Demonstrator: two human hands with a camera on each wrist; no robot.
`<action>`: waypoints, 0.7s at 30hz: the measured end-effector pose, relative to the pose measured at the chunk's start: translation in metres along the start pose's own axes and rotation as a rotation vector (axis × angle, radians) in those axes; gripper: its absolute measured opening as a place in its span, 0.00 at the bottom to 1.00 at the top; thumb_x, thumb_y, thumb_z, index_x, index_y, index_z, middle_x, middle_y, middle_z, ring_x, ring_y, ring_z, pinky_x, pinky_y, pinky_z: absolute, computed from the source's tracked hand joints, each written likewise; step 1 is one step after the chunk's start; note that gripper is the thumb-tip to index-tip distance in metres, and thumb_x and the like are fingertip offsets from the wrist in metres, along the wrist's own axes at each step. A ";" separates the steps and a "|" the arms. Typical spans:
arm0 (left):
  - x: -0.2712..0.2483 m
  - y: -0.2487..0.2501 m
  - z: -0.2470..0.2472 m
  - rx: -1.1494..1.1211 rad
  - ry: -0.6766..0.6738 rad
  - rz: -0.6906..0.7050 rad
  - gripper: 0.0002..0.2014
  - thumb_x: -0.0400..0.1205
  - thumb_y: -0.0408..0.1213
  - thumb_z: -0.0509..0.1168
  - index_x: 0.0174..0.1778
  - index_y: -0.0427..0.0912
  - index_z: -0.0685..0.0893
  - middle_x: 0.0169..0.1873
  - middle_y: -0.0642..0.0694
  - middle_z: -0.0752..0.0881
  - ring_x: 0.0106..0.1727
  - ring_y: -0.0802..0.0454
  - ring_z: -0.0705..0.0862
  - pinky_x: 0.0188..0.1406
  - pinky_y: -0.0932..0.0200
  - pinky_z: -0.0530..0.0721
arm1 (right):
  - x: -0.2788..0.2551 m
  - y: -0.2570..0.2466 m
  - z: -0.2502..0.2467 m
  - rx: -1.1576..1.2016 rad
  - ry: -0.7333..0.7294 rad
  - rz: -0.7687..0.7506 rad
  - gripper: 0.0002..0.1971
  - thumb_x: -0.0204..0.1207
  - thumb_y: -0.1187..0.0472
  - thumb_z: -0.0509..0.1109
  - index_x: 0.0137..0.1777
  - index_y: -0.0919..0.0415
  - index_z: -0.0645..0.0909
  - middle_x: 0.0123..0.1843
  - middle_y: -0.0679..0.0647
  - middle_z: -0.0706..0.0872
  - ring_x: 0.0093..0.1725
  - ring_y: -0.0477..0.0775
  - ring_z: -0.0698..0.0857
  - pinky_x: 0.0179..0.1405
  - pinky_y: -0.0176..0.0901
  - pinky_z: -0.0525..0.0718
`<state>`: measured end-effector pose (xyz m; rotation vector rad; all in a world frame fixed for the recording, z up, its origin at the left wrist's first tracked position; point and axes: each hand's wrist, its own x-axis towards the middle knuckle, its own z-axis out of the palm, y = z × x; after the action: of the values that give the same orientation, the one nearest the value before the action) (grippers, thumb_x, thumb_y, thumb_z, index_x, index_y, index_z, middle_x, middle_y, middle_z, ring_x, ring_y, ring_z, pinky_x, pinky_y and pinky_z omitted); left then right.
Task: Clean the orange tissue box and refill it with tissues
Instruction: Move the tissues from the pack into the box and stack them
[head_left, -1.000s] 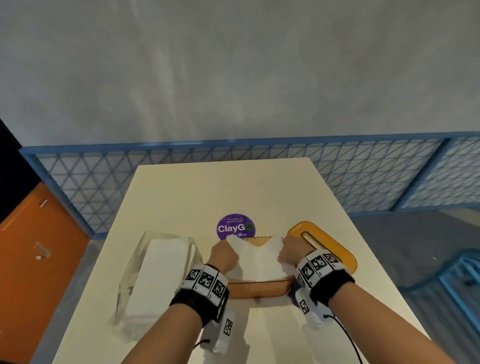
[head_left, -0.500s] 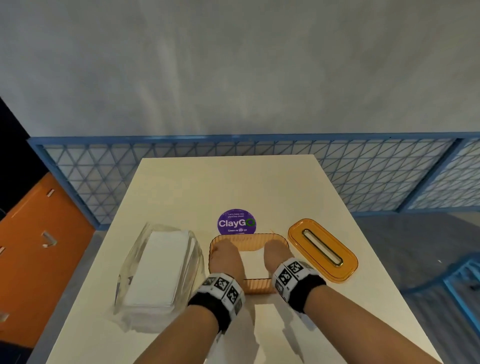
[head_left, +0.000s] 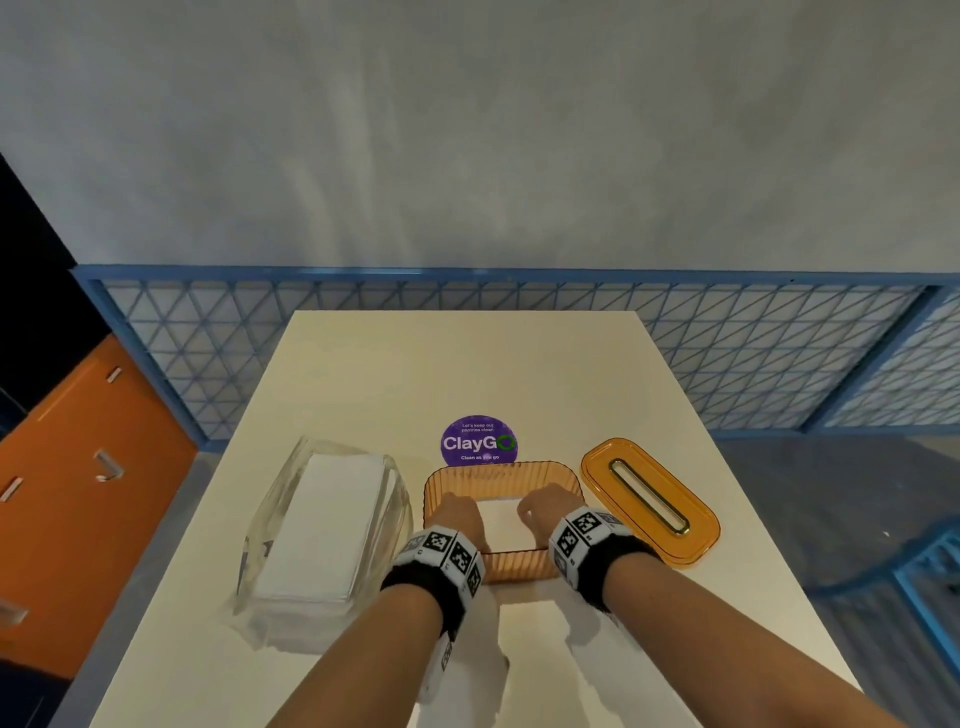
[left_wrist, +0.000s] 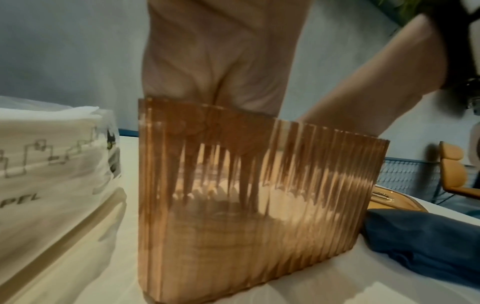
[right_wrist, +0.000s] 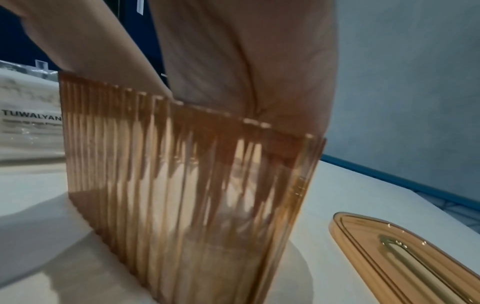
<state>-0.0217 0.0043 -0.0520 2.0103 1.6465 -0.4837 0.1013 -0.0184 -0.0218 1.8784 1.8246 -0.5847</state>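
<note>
Right now the orange tissue box stands open in the middle of the tabletop, with both the left hand and the right hand sunk inside, pressing white tissues toward the bottom; whether either grip clasps them I cannot tell. That looks like the refill step, so next comes withdrawing both hands and fitting the slotted lid, lying just right of the box, while the tissue pack sits to the left.

orange tissue box open, upright | white tissues inside | lid beside
</note>
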 end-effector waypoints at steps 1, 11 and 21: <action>0.000 0.000 0.001 0.000 0.011 -0.001 0.21 0.78 0.45 0.70 0.61 0.33 0.81 0.64 0.38 0.81 0.65 0.43 0.81 0.60 0.55 0.82 | 0.000 0.001 -0.001 0.001 0.005 -0.011 0.15 0.82 0.68 0.59 0.66 0.67 0.79 0.67 0.63 0.81 0.62 0.60 0.82 0.58 0.46 0.81; -0.059 -0.063 -0.046 -0.351 0.704 -0.045 0.16 0.85 0.38 0.54 0.68 0.41 0.76 0.62 0.42 0.80 0.65 0.44 0.77 0.52 0.50 0.79 | -0.019 0.037 -0.008 0.282 0.598 0.045 0.17 0.84 0.56 0.54 0.72 0.55 0.71 0.64 0.57 0.78 0.62 0.57 0.81 0.51 0.46 0.81; -0.055 -0.110 -0.007 -0.205 0.444 -0.327 0.27 0.81 0.55 0.60 0.68 0.38 0.70 0.68 0.41 0.69 0.71 0.44 0.70 0.59 0.51 0.79 | -0.008 0.048 0.015 0.472 0.378 0.095 0.23 0.86 0.65 0.47 0.81 0.57 0.59 0.68 0.66 0.80 0.64 0.63 0.81 0.58 0.47 0.79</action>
<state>-0.1413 -0.0198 -0.0322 1.7869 2.2076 0.0371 0.1487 -0.0347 -0.0279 2.5185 1.9296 -0.7130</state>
